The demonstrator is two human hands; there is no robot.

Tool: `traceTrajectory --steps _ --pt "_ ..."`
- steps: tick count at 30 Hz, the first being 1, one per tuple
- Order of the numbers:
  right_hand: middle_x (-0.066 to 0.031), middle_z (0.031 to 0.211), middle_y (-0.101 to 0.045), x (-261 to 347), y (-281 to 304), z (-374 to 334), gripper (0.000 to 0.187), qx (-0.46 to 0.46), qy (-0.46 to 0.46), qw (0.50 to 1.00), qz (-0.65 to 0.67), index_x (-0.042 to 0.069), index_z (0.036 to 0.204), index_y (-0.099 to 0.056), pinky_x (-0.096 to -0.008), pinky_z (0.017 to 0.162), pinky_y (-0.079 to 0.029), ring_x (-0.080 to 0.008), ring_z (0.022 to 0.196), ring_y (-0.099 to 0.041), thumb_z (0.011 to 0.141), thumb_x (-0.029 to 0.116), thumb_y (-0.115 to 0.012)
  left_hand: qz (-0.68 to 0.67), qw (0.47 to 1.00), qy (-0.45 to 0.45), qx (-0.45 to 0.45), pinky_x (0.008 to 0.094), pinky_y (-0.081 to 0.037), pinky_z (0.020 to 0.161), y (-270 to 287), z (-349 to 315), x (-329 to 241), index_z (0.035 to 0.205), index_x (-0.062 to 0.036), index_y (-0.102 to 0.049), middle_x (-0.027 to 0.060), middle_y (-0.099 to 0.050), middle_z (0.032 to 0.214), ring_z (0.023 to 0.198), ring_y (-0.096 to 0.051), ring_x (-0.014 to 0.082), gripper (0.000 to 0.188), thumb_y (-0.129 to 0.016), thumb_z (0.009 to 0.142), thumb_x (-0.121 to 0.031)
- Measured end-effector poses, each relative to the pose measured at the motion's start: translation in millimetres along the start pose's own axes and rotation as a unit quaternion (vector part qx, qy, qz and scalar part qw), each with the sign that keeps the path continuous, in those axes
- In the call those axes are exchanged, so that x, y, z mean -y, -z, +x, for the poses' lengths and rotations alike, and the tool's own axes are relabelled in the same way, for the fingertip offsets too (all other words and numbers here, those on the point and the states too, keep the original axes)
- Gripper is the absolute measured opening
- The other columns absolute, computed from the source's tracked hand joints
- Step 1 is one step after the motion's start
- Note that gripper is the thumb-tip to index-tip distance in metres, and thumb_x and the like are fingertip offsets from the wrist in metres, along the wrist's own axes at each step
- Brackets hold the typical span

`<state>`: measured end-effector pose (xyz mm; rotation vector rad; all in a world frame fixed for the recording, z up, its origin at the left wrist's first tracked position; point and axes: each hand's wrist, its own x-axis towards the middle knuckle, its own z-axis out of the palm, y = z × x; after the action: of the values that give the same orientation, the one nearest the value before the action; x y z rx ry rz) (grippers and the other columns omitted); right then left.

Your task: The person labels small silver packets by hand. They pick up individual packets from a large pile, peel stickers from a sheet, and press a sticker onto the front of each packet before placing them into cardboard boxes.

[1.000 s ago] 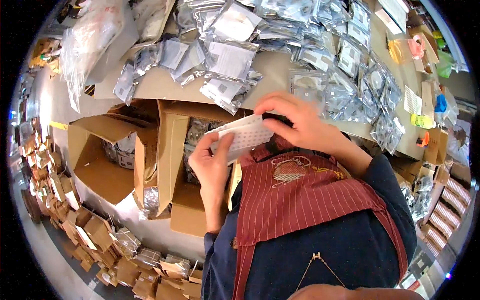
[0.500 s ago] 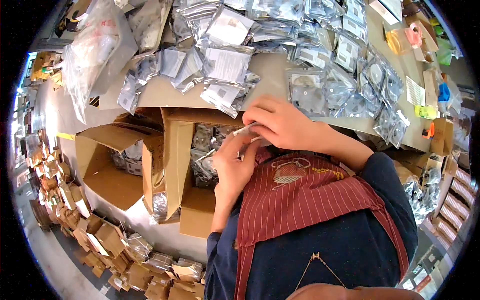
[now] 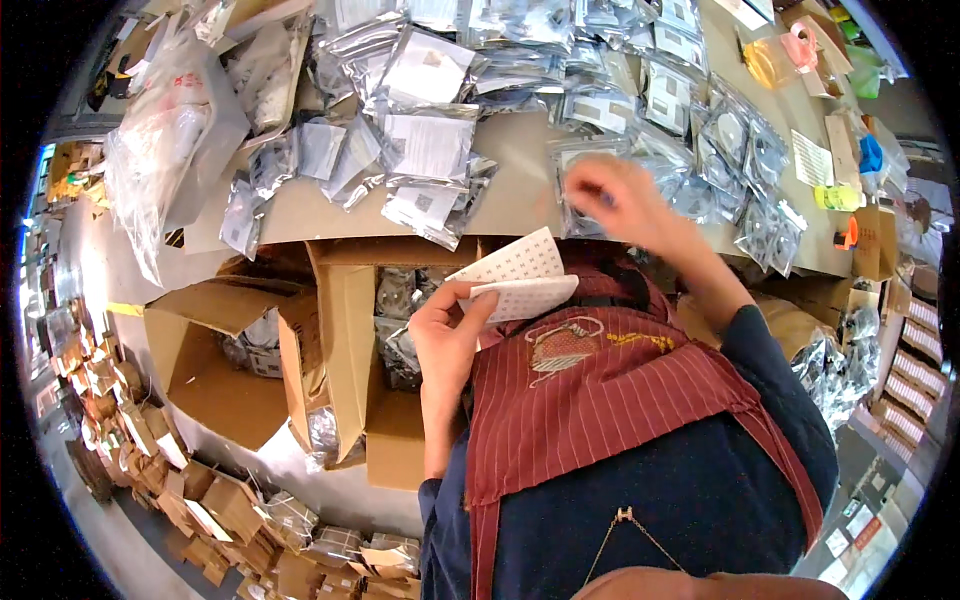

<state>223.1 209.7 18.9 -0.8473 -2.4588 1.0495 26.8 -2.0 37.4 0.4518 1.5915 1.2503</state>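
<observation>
My left hand [image 3: 450, 330] pinches a folded white sheet of small printed stickers [image 3: 525, 262] between thumb and fingers, in front of my apron. The sheet opens into two leaves, spread apart to the right. My right hand [image 3: 622, 200] is over the table edge near the clear and silver zip bags [image 3: 590, 150], its fingers curled and smeared by motion. Whether anything is in those fingers I cannot tell. Flat silver bags with white labels [image 3: 428, 145] lie on the table beyond the left hand.
Open cardboard boxes [image 3: 225, 355] stand below the table's front edge, bagged parts inside. A large clear plastic bag [image 3: 175, 150] sits at the table's left. At right are a pink tape roll [image 3: 800, 47] and a yellow-green item [image 3: 838, 197]. More cartons [image 3: 225, 500] crowd the floor at lower left.
My hands, together at the sheet before, are now apart. The right hand has moved right, toward the zip bags. The sticker sheet now shows spread open in my left hand.
</observation>
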Motion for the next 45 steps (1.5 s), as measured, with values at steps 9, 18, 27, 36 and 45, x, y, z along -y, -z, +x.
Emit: traceTrajectory --steps 9,18,27,36,45 --pt "-0.0176 0.083 -0.067 -80.1 -8.6 -31.5 0.021 0.041 -0.182 0.935 -0.300 0.006 0.093 -0.059 -0.0524 0.069 -0.051 -0.0395 0.082 -0.064 0.081 0.023 -0.060 0.044 0.998 -0.028 0.035 0.0219 -0.048 0.061 -2.5 21.0 9.2 0.098 0.0024 -0.068 0.0021 -0.067 0.085 0.072 -0.059 0.0058 0.016 -0.073 0.087 -0.008" --pt "-0.0116 0.079 -0.067 -106.7 52.8 -70.8 0.011 -0.145 -0.238 0.958 -0.071 0.004 0.091 -0.062 -0.0376 0.066 -0.053 -0.0279 0.072 -0.067 0.081 0.010 -0.063 0.022 0.998 -0.047 -0.021 0.0194 -0.042 0.063 -9.2 21.4 3.5 0.100 0.0026 -0.069 -0.0007 -0.066 0.083 0.069 -0.053 0.0034 0.018 -0.073 0.086 -0.009" --pt "-0.0154 0.079 -0.063 -109.7 33.0 -73.0 0.026 -0.113 -0.187 0.921 -0.323 0.005 0.091 -0.051 -0.0471 0.065 -0.050 -0.0382 0.077 -0.063 0.079 0.016 -0.071 -0.006 0.999 -0.028 0.029 0.0218 -0.046 0.067 -24.8 22.3 -11.9 0.103 0.0031 -0.067 0.0038 -0.067 0.087 0.074 -0.058 0.0058 0.017 -0.070 0.089 -0.005" --pt "-0.0146 0.118 -0.052 -128.3 79.2 -55.5 0.063 -0.037 -0.236 0.917 -0.320 0.011 0.118 -0.061 -0.0492 0.102 -0.034 -0.0365 0.117 -0.046 0.066 0.040 -0.082 0.020 0.999 -0.045 0.011 0.0257 -0.048 0.080 -15.8 22.5 2.4 0.108 0.0034 -0.068 0.0072 -0.069 0.099 0.087 -0.063 0.0121 0.023 -0.071 0.089 -0.009" --pt "-0.0095 0.076 -0.059 -129.2 91.2 -65.5 0.026 -0.108 -0.173 0.979 -0.019 0.004 0.095 -0.057 -0.0325 0.067 -0.046 -0.0200 0.071 -0.057 0.078 0.017 -0.072 -0.025 0.995 -0.083 -0.057 0.0252 -0.047 0.078 -4.7 17.0 7.9 0.104 0.0034 -0.068 0.0049 -0.068 0.093 0.084 -0.060 0.0096 0.021 -0.072 0.088 -0.008"
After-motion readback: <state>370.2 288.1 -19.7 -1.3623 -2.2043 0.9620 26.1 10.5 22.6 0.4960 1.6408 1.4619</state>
